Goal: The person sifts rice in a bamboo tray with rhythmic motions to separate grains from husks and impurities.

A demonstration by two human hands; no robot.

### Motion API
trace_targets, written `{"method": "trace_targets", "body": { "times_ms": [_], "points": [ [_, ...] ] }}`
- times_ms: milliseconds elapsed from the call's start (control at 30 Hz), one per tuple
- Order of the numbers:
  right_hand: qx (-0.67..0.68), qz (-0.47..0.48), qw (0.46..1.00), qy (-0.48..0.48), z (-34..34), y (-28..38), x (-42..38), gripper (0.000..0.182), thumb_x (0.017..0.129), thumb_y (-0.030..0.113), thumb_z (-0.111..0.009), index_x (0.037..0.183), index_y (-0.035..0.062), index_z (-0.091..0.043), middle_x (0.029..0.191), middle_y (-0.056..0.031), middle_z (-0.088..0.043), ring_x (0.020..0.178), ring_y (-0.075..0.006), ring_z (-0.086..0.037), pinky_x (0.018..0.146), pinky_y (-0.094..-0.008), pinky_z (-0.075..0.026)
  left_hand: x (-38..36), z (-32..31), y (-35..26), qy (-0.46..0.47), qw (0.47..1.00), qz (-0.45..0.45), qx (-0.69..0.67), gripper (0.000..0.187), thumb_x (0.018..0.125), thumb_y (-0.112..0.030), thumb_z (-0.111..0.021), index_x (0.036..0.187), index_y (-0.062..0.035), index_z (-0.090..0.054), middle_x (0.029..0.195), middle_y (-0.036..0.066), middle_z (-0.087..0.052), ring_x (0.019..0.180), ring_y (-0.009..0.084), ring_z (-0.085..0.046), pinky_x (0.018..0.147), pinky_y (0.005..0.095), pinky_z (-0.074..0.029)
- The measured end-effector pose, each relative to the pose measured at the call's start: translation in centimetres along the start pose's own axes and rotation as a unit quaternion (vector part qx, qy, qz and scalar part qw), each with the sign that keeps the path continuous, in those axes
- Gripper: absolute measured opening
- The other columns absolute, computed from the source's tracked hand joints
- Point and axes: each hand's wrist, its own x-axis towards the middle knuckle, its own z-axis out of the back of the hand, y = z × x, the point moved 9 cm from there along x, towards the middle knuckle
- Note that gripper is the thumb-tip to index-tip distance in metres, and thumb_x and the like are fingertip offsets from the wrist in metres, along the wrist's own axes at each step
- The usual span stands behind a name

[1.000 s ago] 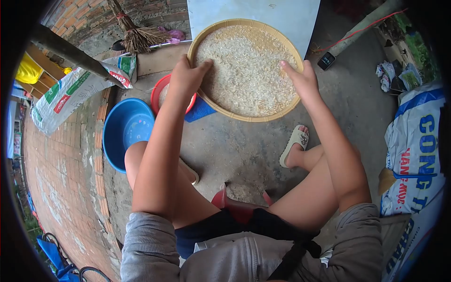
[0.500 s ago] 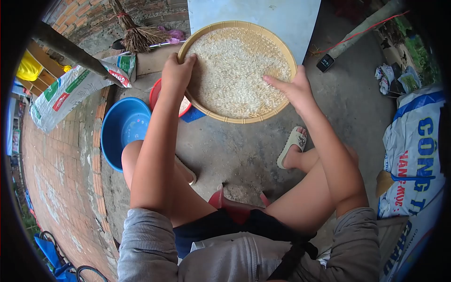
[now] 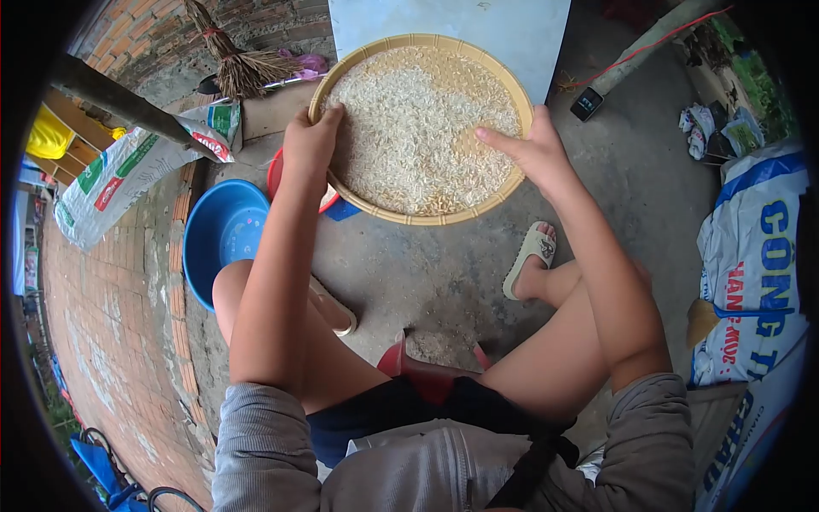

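A round woven tray (image 3: 420, 218) is held up in front of me, with a layer of pale grains (image 3: 409, 128) spread over most of its bottom. At its left rim, my left hand (image 3: 312, 141) is closed round the edge with the thumb on top. My right hand (image 3: 533, 154) grips the right rim, its thumb reaching inside over the grains. The fingers under the tray are hidden on both sides.
A blue basin (image 3: 223, 230) stands at the left, beside a partly hidden red basin (image 3: 275, 175). A straw broom (image 3: 247, 68) lies at the upper left. Large printed sacks (image 3: 755, 264) are at the right, and a wooden pole (image 3: 653, 47) at the upper right.
The tray and both my hands have shifted slightly to the left. The grains have moved a little within the tray. My grip looks the same.
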Motion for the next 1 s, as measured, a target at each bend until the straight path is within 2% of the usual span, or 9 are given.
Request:
{"method": "trace_targets", "body": {
  "times_ms": [100,200,333,400,500,633,700,800,1000],
  "points": [
    [0.093,-0.151,0.984,0.018,1.4,-2.1,1.7,0.052,0.073,0.023,-0.079,0.101,-0.0068,-0.046,0.094,-0.0180,-0.062,0.081,-0.0210,-0.065,0.069,-0.0318,-0.054,-3.6,-2.6,0.1,-0.048,0.994,-0.082,0.047,0.044,0.077,-0.015,-0.072,0.109,0.0064,-0.051,0.098,0.017,-0.063,0.087,0.0211,-0.063,0.076,0.0305,-0.050],
    [0.064,-0.172,0.982,0.038,1.2,-4.5,2.3,0.051,0.074,0.024,-0.078,0.101,-0.0066,-0.048,0.093,-0.0174,-0.063,0.078,-0.0211,-0.065,0.069,-0.0314,-0.054,-3.7,-3.7,1.8,0.002,0.999,-0.008,-0.042,0.043,0.076,-0.012,-0.073,0.109,0.0049,-0.052,0.096,0.015,-0.063,0.084,0.0215,-0.064,0.075,0.0302,-0.051],
    [0.002,-0.082,0.997,-0.015,-1.6,-1.3,-1.2,0.059,0.073,0.026,-0.078,0.104,-0.0083,-0.043,0.100,-0.0217,-0.060,0.087,-0.0240,-0.063,0.072,-0.0317,-0.052,-0.4,0.2,0.2,-0.011,0.986,0.076,-0.145,0.021,0.081,-0.015,-0.068,0.094,-0.0006,-0.062,0.079,0.008,-0.065,0.056,0.0160,-0.062,0.050,0.0282,-0.051],
    [0.011,-0.090,0.996,-0.006,-1.5,-1.7,-0.8,0.060,0.072,0.025,-0.079,0.104,-0.0083,-0.042,0.102,-0.0228,-0.058,0.089,-0.0240,-0.063,0.073,-0.0322,-0.052,-0.4,-0.2,0.5,0.028,0.985,0.087,-0.147,0.026,0.082,-0.017,-0.068,0.100,0.0002,-0.061,0.081,0.008,-0.065,0.062,0.0159,-0.063,0.057,0.0287,-0.052],
    [0.094,-0.180,0.979,0.034,-0.5,-3.1,1.2,0.056,0.071,0.020,-0.080,0.103,-0.0060,-0.043,0.100,-0.0210,-0.060,0.090,-0.0221,-0.063,0.074,-0.0331,-0.053,-3.3,-2.5,1.6,-0.027,0.994,-0.019,-0.101,0.037,0.076,-0.013,-0.074,0.106,0.0024,-0.058,0.089,0.009,-0.066,0.077,0.0163,-0.064,0.071,0.0282,-0.051],
    [0.070,-0.184,0.980,0.041,-0.4,-3.5,1.2,0.055,0.070,0.019,-0.081,0.102,-0.0046,-0.043,0.098,-0.0199,-0.060,0.088,-0.0220,-0.064,0.072,-0.0322,-0.053,-2.3,-3.1,3.6,0.031,0.988,0.086,-0.121,0.033,0.078,-0.014,-0.072,0.104,0.0025,-0.059,0.089,0.011,-0.066,0.071,0.0186,-0.065,0.063,0.0305,-0.054],
    [0.024,-0.094,0.995,-0.026,-0.5,-1.8,0.0,0.055,0.069,0.018,-0.081,0.102,-0.0044,-0.042,0.098,-0.0197,-0.060,0.085,-0.0219,-0.064,0.069,-0.0311,-0.054,-0.9,-1.1,3.2,0.001,0.983,0.129,-0.127,0.027,0.082,-0.016,-0.068,0.101,0.0022,-0.061,0.084,0.012,-0.066,0.067,0.0196,-0.066,0.060,0.0336,-0.055],
    [0.075,-0.013,0.997,-0.004,-0.5,0.4,0.4,0.057,0.070,0.018,-0.081,0.103,-0.0045,-0.041,0.100,-0.0202,-0.060,0.083,-0.0216,-0.065,0.066,-0.0305,-0.055,-1.7,-1.6,2.6,0.031,0.986,0.103,-0.126,0.030,0.082,-0.015,-0.069,0.103,0.0040,-0.059,0.089,0.013,-0.066,0.070,0.0191,-0.066,0.062,0.0321,-0.055],
    [0.052,-0.172,0.981,0.066,-0.2,-2.7,2.5,0.052,0.068,0.019,-0.082,0.098,-0.0048,-0.048,0.097,-0.0199,-0.062,0.084,-0.0212,-0.064,0.071,-0.0315,-0.054,-3.6,-3.5,4.0,0.030,0.991,0.058,-0.116,0.033,0.078,-0.011,-0.072,0.104,0.0049,-0.059,0.091,0.013,-0.066,0.076,0.0190,-0.066,0.068,0.0311,-0.054]
  ]
}}
